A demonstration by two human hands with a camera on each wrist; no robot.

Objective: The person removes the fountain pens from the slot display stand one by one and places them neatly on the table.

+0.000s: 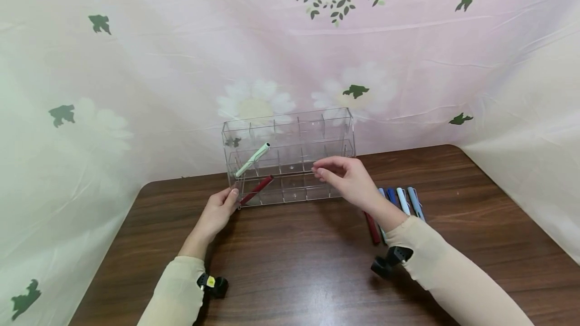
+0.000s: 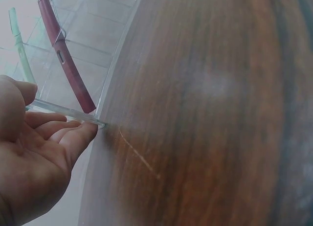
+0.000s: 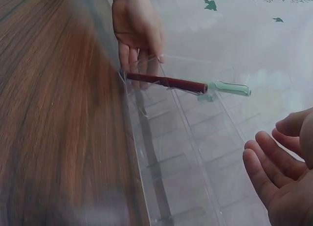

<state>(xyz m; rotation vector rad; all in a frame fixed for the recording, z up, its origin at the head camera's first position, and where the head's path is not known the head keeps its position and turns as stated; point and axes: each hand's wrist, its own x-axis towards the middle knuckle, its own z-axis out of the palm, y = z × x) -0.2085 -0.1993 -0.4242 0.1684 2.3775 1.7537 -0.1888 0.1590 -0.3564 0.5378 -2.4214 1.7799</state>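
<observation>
A clear tiered organizer [image 1: 294, 196] with several compartments stands at the back of the table. My left hand [image 1: 218, 214] grips its left side wall, the thumb on one face and the fingers on the other, as the left wrist view shows. A mint-green pen [image 1: 252, 160] leans to the right in a left compartment of the middle tier. Below it, a dark red pen [image 1: 256, 190] slants in the front tier's left compartment. In front of the organizer's right half hovers my right hand [image 1: 350, 181], its fingers loosely bent and nothing between them.
Right of the organizer, several pens lie side by side on the wooden table [image 1: 294, 265]: a red pen [image 1: 372, 229], a dark blue pen [image 1: 391, 195], a pale blue pen [image 1: 403, 200] and a grey-blue pen [image 1: 415, 203] among them. My right forearm partly covers them. A patterned cloth [image 1: 181, 89] hangs behind.
</observation>
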